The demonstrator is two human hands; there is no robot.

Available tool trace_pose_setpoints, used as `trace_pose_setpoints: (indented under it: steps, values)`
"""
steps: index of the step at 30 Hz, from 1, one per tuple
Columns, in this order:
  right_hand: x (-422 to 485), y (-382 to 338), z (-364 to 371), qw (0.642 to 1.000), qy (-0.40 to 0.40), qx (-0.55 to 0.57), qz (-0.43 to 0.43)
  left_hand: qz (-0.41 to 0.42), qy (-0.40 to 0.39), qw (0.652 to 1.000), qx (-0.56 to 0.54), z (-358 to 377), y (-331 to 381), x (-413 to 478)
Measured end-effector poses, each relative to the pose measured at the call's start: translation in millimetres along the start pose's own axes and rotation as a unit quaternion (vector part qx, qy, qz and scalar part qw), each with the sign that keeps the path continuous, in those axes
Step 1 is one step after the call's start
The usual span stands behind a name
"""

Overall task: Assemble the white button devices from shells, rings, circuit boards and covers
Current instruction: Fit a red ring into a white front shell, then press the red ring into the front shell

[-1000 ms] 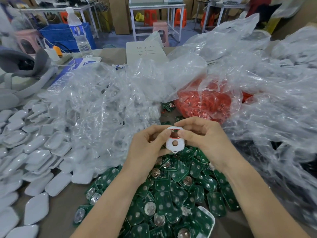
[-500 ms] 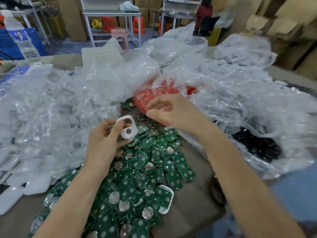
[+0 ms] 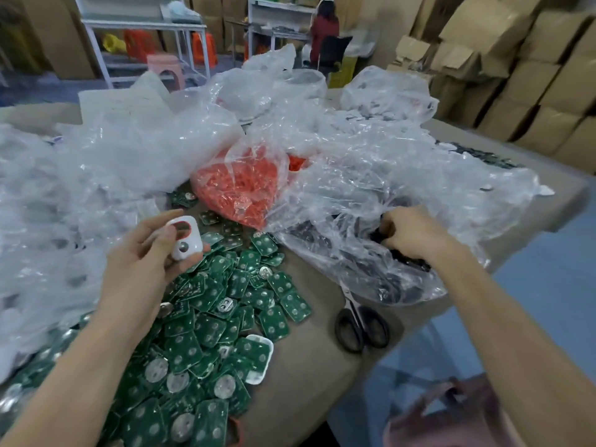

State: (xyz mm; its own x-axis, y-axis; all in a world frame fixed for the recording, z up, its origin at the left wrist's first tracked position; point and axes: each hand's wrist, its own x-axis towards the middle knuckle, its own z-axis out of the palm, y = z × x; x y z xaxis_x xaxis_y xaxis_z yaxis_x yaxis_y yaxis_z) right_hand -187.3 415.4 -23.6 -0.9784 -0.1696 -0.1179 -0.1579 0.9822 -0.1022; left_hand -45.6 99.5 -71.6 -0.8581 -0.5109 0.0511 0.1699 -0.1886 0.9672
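Observation:
My left hand (image 3: 145,253) holds a white shell (image 3: 184,237) with a red ring in its upper opening, above a heap of green circuit boards (image 3: 225,304). My right hand (image 3: 409,232) reaches into a clear plastic bag of black parts (image 3: 371,266) on the right, fingers curled among the black pieces; what they hold is hidden. A bag of red rings (image 3: 245,188) lies behind the boards. One white shell with a board in it (image 3: 258,359) rests on the heap.
Black-handled scissors (image 3: 359,321) lie on the brown table (image 3: 306,366) right of the boards. Crumpled clear plastic bags (image 3: 96,175) cover the left and back. Cardboard boxes (image 3: 532,75) stack at the right; a seated person (image 3: 324,33) is far behind.
My right hand left the white shell and moved right into the bag of black parts. My left hand keeps the shell. The view swung to the right.

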Motion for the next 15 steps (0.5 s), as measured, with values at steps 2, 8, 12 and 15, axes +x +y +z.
trace_pose_setpoints:
  steps: [2, 8, 12, 15]
  values:
    - [2, 4, 4, 1.0, 0.013, 0.022, 0.004, -0.015, -0.034, 0.999, -0.004, 4, -2, -2]
    - [-5, 7, -9, 0.994, 0.045, 0.095, 0.034, -0.025, -0.097, 0.992, 0.079, 14, -3, -14]
    - [-40, -11, -43, 0.984, 0.13, 0.118, 0.005, 0.007, -0.092, 0.982, 0.164, 18, 2, -19]
    - [-68, -56, -54, 0.922, 0.111, 0.344, -0.138, 0.009, -0.09, 0.977, 0.191, 18, 3, -21]
